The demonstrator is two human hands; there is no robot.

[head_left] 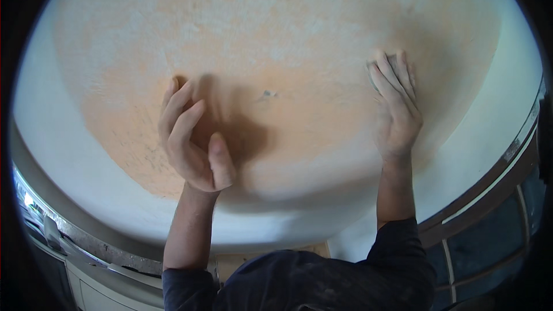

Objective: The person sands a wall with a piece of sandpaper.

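Observation:
A broad plastered surface (299, 29), patched orange and white, fills most of the head view. My right hand (397, 103) presses against it at the right, fingers extended over a thin grey piece of sandpaper (392, 61). Only slivers of the sandpaper show between and beside the fingers, and the hand is slightly blurred. Over to the left, my left hand (193, 138) is empty, its fingers loosely bent and apart, thumb out. It casts a shadow on the plaster, and I cannot tell whether its fingertips touch. A small grey chipped spot (269, 93) lies between the hands.
White borders surround the orange area. At lower right is a dark-framed window (487, 247) with panes. Pale cabinets (109, 288) stand at lower left, beside a ledge (109, 250) with a rough grey surface. My dark sleeves and shirt (299, 282) occupy the bottom.

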